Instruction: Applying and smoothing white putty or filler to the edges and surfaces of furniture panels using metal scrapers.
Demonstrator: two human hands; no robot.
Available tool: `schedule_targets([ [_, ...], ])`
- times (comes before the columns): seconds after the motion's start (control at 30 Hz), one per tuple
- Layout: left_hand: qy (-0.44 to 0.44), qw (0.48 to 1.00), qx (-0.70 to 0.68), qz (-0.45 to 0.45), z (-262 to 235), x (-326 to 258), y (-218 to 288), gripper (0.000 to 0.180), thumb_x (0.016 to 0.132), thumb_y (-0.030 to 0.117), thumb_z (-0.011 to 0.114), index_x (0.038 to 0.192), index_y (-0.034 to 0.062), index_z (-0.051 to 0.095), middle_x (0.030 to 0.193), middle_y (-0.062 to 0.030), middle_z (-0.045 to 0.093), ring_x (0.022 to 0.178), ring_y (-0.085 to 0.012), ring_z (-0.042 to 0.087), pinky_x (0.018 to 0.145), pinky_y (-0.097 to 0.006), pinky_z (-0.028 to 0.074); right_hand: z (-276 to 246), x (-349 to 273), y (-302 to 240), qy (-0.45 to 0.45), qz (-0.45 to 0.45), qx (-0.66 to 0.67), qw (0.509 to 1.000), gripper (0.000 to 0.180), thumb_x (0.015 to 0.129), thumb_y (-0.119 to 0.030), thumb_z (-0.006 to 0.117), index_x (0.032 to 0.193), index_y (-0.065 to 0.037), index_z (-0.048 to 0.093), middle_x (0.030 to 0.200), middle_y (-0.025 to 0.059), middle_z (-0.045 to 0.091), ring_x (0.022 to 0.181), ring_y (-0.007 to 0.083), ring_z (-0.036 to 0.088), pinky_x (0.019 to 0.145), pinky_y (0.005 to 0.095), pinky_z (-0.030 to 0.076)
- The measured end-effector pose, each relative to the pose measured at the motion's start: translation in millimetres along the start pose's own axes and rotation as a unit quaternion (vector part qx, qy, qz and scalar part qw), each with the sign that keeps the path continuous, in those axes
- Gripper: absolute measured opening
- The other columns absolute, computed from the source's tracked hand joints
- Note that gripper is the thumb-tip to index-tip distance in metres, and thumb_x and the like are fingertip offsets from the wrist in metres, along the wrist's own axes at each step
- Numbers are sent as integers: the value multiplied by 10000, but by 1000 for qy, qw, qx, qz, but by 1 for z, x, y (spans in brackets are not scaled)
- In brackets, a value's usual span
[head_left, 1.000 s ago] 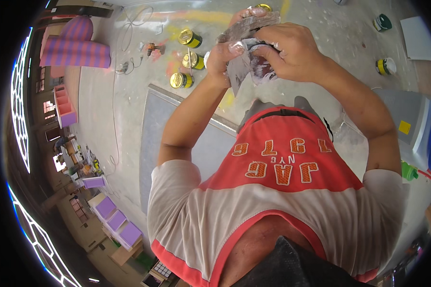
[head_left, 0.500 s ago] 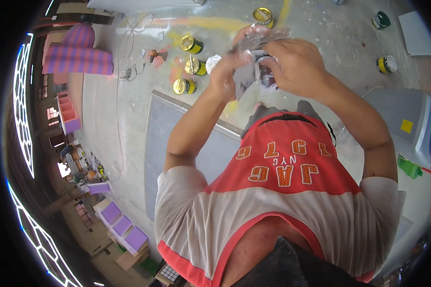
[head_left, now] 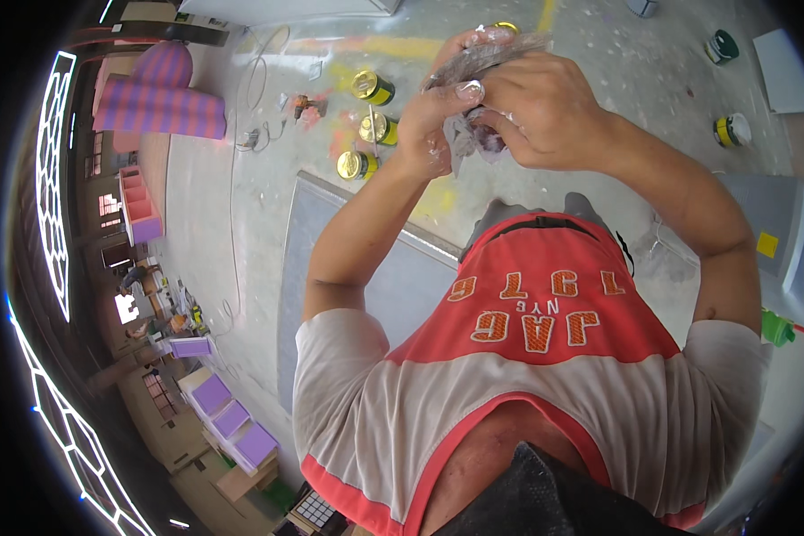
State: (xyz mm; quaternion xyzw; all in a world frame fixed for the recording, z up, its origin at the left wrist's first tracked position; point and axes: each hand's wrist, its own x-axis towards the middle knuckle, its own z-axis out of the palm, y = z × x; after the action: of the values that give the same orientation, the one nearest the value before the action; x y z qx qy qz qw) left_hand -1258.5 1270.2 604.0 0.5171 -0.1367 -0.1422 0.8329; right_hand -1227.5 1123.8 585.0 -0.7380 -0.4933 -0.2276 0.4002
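I saw both hands raised far out over the floor (head_left: 241,223), left hand (head_left: 433,125) and right hand (head_left: 545,112) each clenched on a crumpled rag (head_left: 473,138) between them. Gold-lidded tins (head_left: 371,87) stood just left; another tin (head_left: 732,131) sat far right. A grey panel (head_left: 402,286) lay nearer, and purple boxes (head_left: 232,420) at near left.

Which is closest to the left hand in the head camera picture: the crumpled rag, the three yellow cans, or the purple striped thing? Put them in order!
From the left hand:
1. Crumpled rag, held in both hands.
2. Three yellow cans, on the floor just left of it.
3. Purple striped thing, far off to the left.
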Motion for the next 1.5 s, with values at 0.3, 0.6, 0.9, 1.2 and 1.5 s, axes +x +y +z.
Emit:
schedule_targets([
  [0.3,8,998,38,47,-7,12,-9,513,702,226,465,1163,13,396,1188,-142,419,1117,-247,406,947,-334,308,1,2,-6,-40,17,82,996,189,625,-63,639,801,-30,580,688,106,565,621,296,542,559,370,420],
  [0.6,206,962,-77,163,-34,18,-11,596,680,326,454,1176,2,387,1207,-148,402,1119,-300,404,953,-407,317,-33,20,28,-170,261,-22,950,230,740,-250,552,888,-77,587,750,127,586,737,328,556,656,375,440],
  [0.9,33,977,-210,-7,-28,20,-11,559,789,323,528,1273,124,330,1149,-83,478,1040,-223,489,901,-372,401,-22,-40,75,-129,393,243,877,91,751,-56,551,805,12,578,749,37,555,677,92,494,616,238,406],
  [1.2,191,963,-165,94,-28,22,-62,628,730,361,626,1185,-8,403,1132,-161,504,1007,-233,518,866,-337,411,3,-36,21,-149,435,414,786,162,778,-50,535,916,28,568,821,68,599,743,107,555,673,242,431],
  [1.5,112,978,-123,128,-8,-27,-32,684,760,463,518,1255,36,317,1198,-179,441,1037,-302,486,863,-412,410,-10,5,23,-162,163,28,973,172,721,-197,587,802,-45,570,667,145,572,625,332,550,560,396,430],
])
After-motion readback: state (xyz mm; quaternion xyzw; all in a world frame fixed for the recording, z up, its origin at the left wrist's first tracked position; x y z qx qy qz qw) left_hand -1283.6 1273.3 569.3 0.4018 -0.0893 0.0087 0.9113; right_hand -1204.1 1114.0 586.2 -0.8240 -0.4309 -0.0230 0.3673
